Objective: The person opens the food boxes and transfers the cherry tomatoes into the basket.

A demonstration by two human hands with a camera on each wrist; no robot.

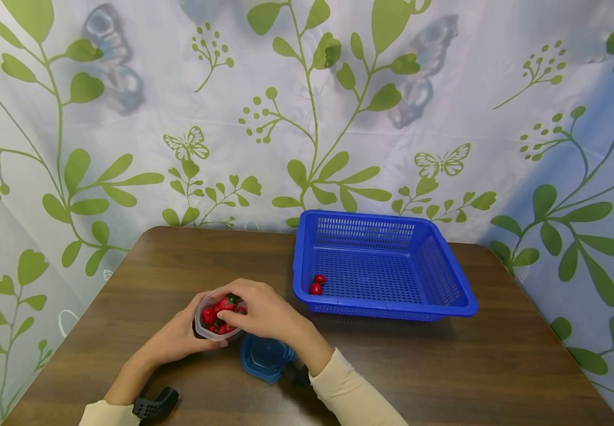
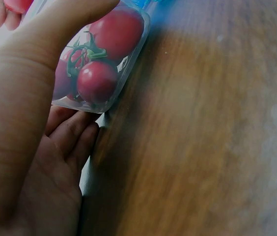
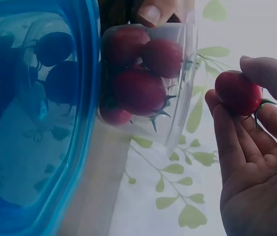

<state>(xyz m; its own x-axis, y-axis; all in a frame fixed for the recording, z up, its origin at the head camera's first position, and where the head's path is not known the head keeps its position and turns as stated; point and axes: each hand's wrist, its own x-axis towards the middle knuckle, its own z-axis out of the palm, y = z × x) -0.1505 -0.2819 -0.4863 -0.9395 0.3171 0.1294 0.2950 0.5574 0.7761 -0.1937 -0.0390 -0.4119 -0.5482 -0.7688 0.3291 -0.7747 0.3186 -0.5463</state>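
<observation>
My left hand (image 1: 183,336) grips a clear plastic tub (image 3: 177,118) around its side, just above the table. Several red cherry tomatoes (image 2: 97,81), some with green stalks, fill it. Between thumb and fingers my right hand (image 1: 258,312) pinches one cherry tomato (image 3: 237,92) with a green calyx, over the tub's mouth in the head view. Below the tub, a translucent blue lid (image 1: 265,358) lies on the table, partly covered by the right forearm.
A blue perforated basket (image 1: 387,306) stands at the back right of the brown wooden table (image 1: 477,367). Two cherry tomatoes (image 1: 315,289) lie in its left front corner. Behind the table hangs a leaf-patterned curtain (image 1: 264,118).
</observation>
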